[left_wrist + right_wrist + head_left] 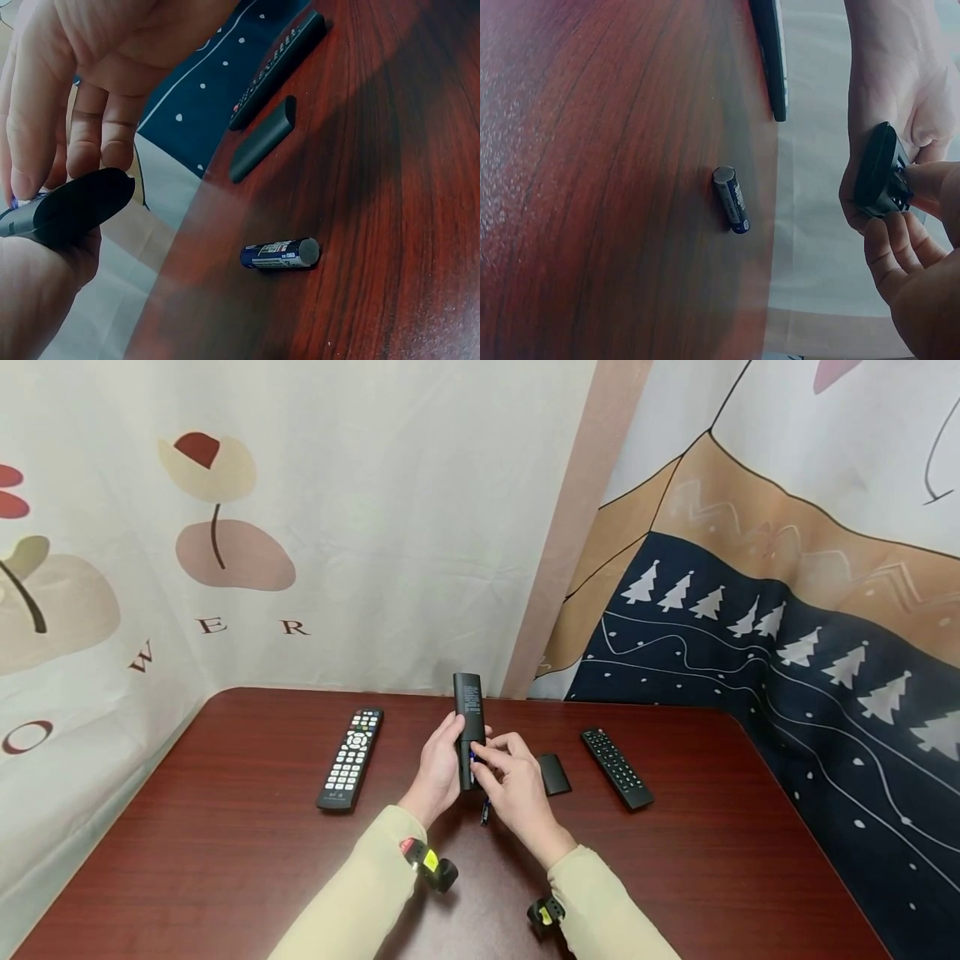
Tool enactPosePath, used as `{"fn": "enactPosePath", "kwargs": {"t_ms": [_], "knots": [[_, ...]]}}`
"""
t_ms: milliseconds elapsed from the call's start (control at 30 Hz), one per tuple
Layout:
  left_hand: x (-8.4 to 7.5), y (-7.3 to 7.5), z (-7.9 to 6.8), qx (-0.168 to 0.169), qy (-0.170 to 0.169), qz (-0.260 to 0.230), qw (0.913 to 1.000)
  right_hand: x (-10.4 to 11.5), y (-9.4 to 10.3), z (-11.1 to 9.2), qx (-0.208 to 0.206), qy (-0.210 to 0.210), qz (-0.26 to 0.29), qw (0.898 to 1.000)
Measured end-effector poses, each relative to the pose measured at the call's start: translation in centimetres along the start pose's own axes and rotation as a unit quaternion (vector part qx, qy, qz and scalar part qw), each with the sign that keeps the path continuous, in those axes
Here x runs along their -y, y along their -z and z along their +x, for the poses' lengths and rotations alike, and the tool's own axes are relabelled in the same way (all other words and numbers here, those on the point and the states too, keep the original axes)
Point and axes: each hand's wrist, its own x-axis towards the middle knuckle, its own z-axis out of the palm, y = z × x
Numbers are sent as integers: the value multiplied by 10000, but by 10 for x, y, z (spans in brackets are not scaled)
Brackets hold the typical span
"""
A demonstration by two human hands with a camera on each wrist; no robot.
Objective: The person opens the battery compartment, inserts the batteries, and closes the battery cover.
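My left hand (435, 770) grips a black remote control (469, 697) with its back turned up and its battery compartment uncovered. At the compartment, the thumb and finger of my right hand (521, 789) pinch a blue battery (16, 202), mostly hidden by the fingers. A second battery (281, 253), dark blue with a silver end, lies on the table below the remote; the right wrist view also shows this loose battery (731, 200). Just right of my right hand lies the black battery cover (555, 775).
A black remote with white buttons (351, 762) lies to the left on the brown table (247, 860). Another dark remote (617, 768) lies to the right, beyond the cover. Printed curtains (412, 527) hang behind the table's far edge.
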Motion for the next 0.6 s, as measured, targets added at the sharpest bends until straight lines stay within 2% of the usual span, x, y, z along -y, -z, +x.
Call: {"fn": "enactPosePath", "kwargs": {"t_ms": [600], "knots": [[-1, -2, -1, -6, 31, -183, 9998, 0, -2, 0, -283, 222, -141, 9993]]}}
